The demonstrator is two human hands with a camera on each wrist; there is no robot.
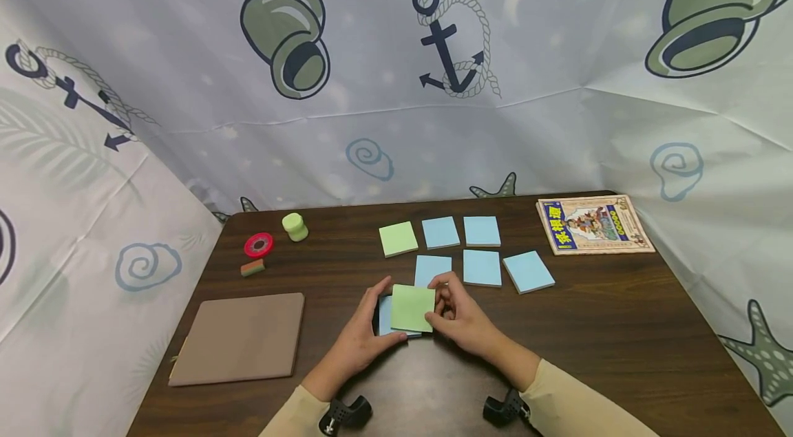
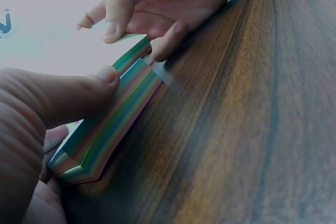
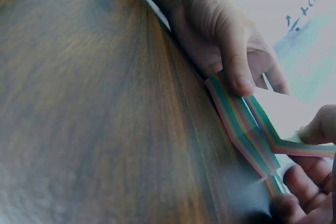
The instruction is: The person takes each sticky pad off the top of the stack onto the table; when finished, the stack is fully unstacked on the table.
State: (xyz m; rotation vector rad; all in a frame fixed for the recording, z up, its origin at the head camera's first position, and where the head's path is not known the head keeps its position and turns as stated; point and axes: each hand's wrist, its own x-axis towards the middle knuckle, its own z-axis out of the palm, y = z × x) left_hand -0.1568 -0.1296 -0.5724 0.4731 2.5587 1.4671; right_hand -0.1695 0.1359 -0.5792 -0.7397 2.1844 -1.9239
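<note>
In the head view, a green sticky-note pad (image 1: 411,306) lies partly over a blue sticky-note pad (image 1: 385,318) near the table's front. The left hand (image 1: 354,342) grips the blue pad's left side between thumb and fingers. By its right edge, the right hand (image 1: 466,321) pinches the green pad. Both wrist views show striped multicoloured edges on the lower stack (image 2: 123,114), which seems to be two pads thick, and on the thinner upper pad (image 3: 262,121). Just beyond the hands lies another blue pad (image 1: 432,268), partly covered by the right fingers.
Behind are a green pad (image 1: 398,239) and several blue pads (image 1: 481,267). A comic book (image 1: 595,225) lies back right. On the left are a brown notebook (image 1: 238,337), a red ring (image 1: 258,245), a small striped block (image 1: 252,268) and a lime-green lidded object (image 1: 295,226).
</note>
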